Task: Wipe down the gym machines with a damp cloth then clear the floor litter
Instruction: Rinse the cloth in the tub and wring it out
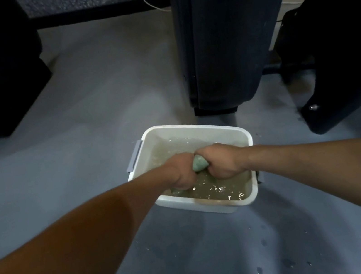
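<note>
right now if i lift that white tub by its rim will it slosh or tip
Probably heavy and sloshy: the white tub looks over half full of murky water. Drops on the floor suggest it spills easily. Its broad base should resist tipping.

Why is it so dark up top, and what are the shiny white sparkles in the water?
In the head view, the gym machines at the top are dim and a bit blurry; the sparkles are light glinting off the murky water in the white tub, below where the left hand and right hand squeeze the green cloth.

grey floor (pixel 83 134) | white tub (pixel 210 206) of murky water | dark machine base (pixel 221 58) | water droplets (pixel 259 270)
</note>
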